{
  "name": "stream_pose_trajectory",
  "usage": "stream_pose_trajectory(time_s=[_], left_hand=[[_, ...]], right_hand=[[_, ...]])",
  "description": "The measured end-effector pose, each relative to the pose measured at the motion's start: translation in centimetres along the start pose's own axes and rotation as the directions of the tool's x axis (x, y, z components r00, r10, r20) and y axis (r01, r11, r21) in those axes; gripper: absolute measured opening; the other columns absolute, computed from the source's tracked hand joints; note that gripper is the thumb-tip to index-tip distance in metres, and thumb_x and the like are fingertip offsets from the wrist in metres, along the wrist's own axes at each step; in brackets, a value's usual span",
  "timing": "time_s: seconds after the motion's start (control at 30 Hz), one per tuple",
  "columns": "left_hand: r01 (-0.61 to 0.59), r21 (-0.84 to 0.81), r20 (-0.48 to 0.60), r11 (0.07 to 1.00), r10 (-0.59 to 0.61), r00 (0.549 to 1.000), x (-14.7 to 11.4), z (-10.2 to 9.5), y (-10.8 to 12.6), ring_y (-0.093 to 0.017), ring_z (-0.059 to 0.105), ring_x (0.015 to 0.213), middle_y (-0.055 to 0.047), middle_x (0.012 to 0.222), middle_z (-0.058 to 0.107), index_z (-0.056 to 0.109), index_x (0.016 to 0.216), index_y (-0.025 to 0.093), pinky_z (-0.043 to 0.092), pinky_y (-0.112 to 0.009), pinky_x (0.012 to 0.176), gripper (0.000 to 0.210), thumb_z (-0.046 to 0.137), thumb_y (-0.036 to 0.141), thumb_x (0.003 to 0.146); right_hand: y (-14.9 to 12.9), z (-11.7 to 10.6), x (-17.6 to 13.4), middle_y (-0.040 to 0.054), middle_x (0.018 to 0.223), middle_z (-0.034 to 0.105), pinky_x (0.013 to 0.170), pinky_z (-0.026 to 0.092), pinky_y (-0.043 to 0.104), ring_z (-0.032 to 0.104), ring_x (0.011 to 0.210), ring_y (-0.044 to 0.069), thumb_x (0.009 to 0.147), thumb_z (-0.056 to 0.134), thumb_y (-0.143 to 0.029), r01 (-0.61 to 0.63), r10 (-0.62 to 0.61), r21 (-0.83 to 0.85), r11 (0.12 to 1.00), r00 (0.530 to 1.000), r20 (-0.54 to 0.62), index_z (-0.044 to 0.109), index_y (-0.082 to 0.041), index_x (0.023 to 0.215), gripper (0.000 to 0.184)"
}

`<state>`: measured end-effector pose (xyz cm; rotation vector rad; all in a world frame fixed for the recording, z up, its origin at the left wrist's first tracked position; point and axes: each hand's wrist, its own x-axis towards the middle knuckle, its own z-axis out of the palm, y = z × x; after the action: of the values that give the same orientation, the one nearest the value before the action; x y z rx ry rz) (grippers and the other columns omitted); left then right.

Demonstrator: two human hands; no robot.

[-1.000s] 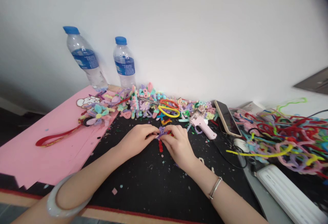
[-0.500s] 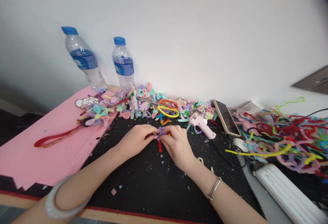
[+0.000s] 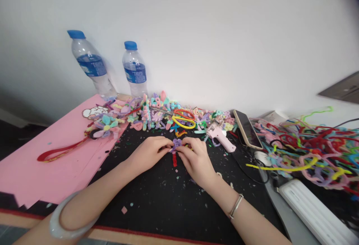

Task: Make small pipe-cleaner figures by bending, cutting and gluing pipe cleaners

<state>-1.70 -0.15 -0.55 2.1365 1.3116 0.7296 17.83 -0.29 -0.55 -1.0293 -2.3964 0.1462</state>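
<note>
Between my fingertips is a small purple pipe-cleaner flower (image 3: 177, 143), above the middle of the black mat (image 3: 168, 200). My left hand (image 3: 150, 151) pinches its left side, and my right hand (image 3: 195, 157) pinches its right side. Just below the flower a short red twisted piece (image 3: 174, 159) shows; whether it is joined to the flower I cannot tell. Behind my hands lie scissors (image 3: 183, 119) with red and yellow handles, on a heap of pastel pipe-cleaner pieces (image 3: 151, 116). To the right of my right hand rests a pale pink glue gun (image 3: 221, 137).
Two water bottles (image 3: 92, 65) lean against the wall at the back left. Pink sheets (image 3: 67, 162) bear a red strap (image 3: 60, 153) and a pipe-cleaner bouquet. At right are a phone (image 3: 248, 129), a white power strip (image 3: 314, 209), a cable and tangled pipe cleaners (image 3: 316, 155).
My right fingers have shifted slightly on the purple flower, so more of it shows. My left hand has stayed nearly still.
</note>
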Motion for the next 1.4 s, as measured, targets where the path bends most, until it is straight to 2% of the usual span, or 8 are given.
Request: stream_pose_trajectory(time_s=[0.17,0.37,0.6,0.73,0.93,1.13,1.3,1.4], left_hand=[[0.004,0.006,-0.019,1.0,-0.004,1.0,-0.1,0.0,-0.1,-0.014,0.061,0.08,-0.001,0.091,0.067,0.065,0.091,0.021,0.045,-0.023,0.075,0.016,0.05,0.02,0.084],[0.067,0.014,-0.131,0.998,-0.065,0.989,0.1,-0.1,-0.8,-0.015,0.061,0.076,-0.002,0.09,0.068,0.065,0.09,0.02,0.047,-0.024,0.072,0.017,0.049,0.022,0.084],[0.154,-0.027,-0.268,0.988,-0.155,0.951,0.3,-0.7,-1.4,-0.017,0.063,0.071,-0.004,0.084,0.069,0.066,0.09,0.018,0.05,-0.025,0.064,0.02,0.05,0.027,0.082],[0.202,-0.056,-0.323,0.978,-0.209,0.923,0.4,-1.2,-1.4,-0.018,0.064,0.071,-0.005,0.085,0.07,0.066,0.091,0.017,0.05,-0.027,0.063,0.022,0.051,0.028,0.081],[0.231,-0.086,-0.349,0.969,-0.247,0.904,0.6,-1.7,-1.8,-0.017,0.062,0.065,-0.005,0.077,0.068,0.065,0.093,0.016,0.049,-0.026,0.061,0.025,0.049,0.031,0.081],[0.234,-0.141,-0.338,0.962,-0.269,0.902,0.6,-1.7,-2.0,-0.016,0.061,0.064,-0.004,0.076,0.067,0.064,0.095,0.015,0.048,-0.025,0.061,0.026,0.05,0.033,0.081],[0.24,-0.15,-0.316,0.959,-0.277,0.907,0.6,-1.7,-1.6,-0.016,0.062,0.065,-0.005,0.077,0.067,0.065,0.094,0.015,0.048,-0.025,0.06,0.025,0.052,0.032,0.081],[0.241,-0.15,-0.346,0.959,-0.279,0.896,0.5,-1.7,-1.6,-0.016,0.061,0.064,-0.005,0.078,0.067,0.064,0.095,0.016,0.048,-0.025,0.06,0.026,0.051,0.033,0.081]], right_hand=[[2.0,-1.8,-0.8,0.009,0.104,0.053,0.084,0.039,0.036,0.049,0.097,0.021,0.084,0.047,-0.013,-0.086,0.082,-0.009,0.996,0.971,-0.225,0.057,-0.018,0.105,0.023],[6.6,-4.1,-1.8,0.0132,0.105,0.052,0.088,0.037,0.042,0.047,0.103,0.027,0.076,0.048,-0.015,-0.376,0.275,-0.182,0.909,0.867,-0.415,0.054,-0.015,0.105,0.029],[7.9,-4.1,-2.1,0.0164,0.109,0.049,0.078,0.039,0.042,0.046,0.101,0.032,0.066,0.05,-0.017,-0.563,0.488,-0.283,0.776,0.821,-0.297,0.046,-0.013,0.111,0.046],[7.8,-3.5,-2.2,0.0171,0.109,0.048,0.07,0.041,0.04,0.048,0.097,0.032,0.067,0.05,-0.02,-0.626,0.579,-0.281,0.727,0.779,-0.239,0.043,-0.012,0.114,0.048],[8.5,-3.3,-2.2,0.0153,0.103,0.057,0.07,0.042,0.042,0.052,0.094,0.032,0.071,0.05,-0.024,-0.674,0.67,-0.265,0.689,0.733,-0.121,0.041,-0.013,0.119,0.051],[8.9,-3.6,-2.2,0.0123,0.096,0.06,0.071,0.044,0.036,0.057,0.084,0.026,0.071,0.053,-0.027,-0.67,0.638,-0.081,0.738,0.732,-0.239,0.045,-0.012,0.115,0.047],[8.7,-3.9,-2.2,0.0113,0.098,0.06,0.073,0.044,0.035,0.057,0.084,0.023,0.075,0.055,-0.036,-0.613,0.622,0.17,0.772,0.672,-0.401,0.048,-0.013,0.114,0.046],[8.4,-4.2,-2.2,0.0097,0.097,0.06,0.072,0.044,0.034,0.056,0.082,0.022,0.074,0.055,-0.034,-0.56,0.632,0.297,0.773,0.646,-0.428,0.049,-0.014,0.113,0.044]])
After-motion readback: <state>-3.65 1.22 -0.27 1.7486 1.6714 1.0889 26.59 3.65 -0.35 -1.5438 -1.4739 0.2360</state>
